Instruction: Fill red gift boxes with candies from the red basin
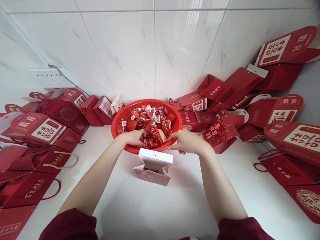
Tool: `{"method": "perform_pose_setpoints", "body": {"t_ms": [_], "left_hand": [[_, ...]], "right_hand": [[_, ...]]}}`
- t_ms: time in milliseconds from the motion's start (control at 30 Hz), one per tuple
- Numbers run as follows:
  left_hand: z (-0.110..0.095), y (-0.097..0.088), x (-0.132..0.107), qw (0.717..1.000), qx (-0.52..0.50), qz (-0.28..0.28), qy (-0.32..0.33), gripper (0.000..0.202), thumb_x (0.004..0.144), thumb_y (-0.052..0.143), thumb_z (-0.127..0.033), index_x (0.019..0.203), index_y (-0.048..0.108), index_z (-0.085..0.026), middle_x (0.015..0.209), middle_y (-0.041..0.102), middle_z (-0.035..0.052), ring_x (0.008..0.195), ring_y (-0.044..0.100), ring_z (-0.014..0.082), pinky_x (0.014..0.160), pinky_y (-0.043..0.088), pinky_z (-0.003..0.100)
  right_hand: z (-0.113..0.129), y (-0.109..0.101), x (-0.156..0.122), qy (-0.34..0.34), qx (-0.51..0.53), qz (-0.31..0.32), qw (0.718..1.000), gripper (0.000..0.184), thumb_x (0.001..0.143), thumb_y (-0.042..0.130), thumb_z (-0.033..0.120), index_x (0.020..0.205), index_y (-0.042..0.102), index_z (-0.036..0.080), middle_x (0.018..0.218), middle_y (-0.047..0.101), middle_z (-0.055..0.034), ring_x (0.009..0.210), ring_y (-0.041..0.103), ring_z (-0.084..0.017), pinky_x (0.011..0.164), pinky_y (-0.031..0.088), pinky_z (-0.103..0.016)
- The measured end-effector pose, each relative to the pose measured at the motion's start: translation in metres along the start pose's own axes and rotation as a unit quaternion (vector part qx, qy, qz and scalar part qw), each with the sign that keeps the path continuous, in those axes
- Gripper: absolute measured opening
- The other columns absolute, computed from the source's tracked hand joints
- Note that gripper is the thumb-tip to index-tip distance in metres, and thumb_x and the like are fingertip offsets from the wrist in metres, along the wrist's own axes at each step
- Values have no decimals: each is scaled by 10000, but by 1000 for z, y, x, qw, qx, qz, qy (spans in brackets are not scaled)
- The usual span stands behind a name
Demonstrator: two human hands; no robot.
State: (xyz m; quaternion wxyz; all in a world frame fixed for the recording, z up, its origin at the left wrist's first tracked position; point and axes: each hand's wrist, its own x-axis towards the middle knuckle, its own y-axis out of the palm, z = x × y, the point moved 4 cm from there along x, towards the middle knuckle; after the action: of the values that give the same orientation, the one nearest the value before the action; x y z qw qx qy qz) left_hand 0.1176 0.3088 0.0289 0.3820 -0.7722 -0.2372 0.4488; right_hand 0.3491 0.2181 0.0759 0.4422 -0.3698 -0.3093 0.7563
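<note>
Under the left hand (136, 137), fingers curled, hold undeterminable: small red glossy-wrapped packets (151, 121) in a round red plastic basket (114, 125). Beside its rim: right hand (183, 141), thumb and forefinger parted, unladen. Between hands, nearer the wearer: open pink-and-white cardboard box (153, 175).

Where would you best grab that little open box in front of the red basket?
Probably pinch the box by its white far wall, coming from above: that flat panel stands higher than the near wall, while the side walls crease inward and might buckle if squeezed.
</note>
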Motion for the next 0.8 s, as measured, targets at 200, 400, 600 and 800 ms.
{"method": "perform_pose_setpoints", "body": {"t_ms": [200, 400, 600, 800], "left_hand": [[5, 2, 6, 1000, -1, 15, -19, 337, 616, 714, -272, 936, 709, -168, 965, 761, 88, 858, 699, 266, 728, 525, 289], [11, -1, 4, 994, -98, -48, -11, 141, 704, 645, -206, 797, 745, -173, 744, 757, 53, 705, 717, 196, 660, 546, 244], [-6, -25, -31, 951, -219, -208, 70, 284, 849, 628, -361, 1040, 691, -160, 865, 764, 67, 650, 707, 151, 625, 577, 240], [-28, -38, -101, 793, -373, -459, 148, 269, 815, 746, -345, 989, 695, -146, 689, 740, 31, 368, 586, 91, 358, 456, 170]], "right_hand": [[-3, 1, 1, -4, -1, -5, 1000, 206, 810, 639, 405, 938, 750, 287, 537, 663, 45, 511, 646, -139, 478, 353, -230], [-4, 2, 2, -17, 2, -16, 1000, 202, 802, 650, 399, 940, 746, 287, 538, 665, 42, 524, 654, -148, 478, 345, -230], [-4, 1, -1, -26, 4, -11, 1000, 208, 831, 647, 403, 953, 739, 261, 563, 675, 30, 538, 659, -158, 483, 374, -241], [20, -13, -20, -119, 88, -118, 982, 287, 959, 545, 425, 1099, 700, 229, 923, 760, -29, 761, 702, -175, 690, 507, -296]]}}
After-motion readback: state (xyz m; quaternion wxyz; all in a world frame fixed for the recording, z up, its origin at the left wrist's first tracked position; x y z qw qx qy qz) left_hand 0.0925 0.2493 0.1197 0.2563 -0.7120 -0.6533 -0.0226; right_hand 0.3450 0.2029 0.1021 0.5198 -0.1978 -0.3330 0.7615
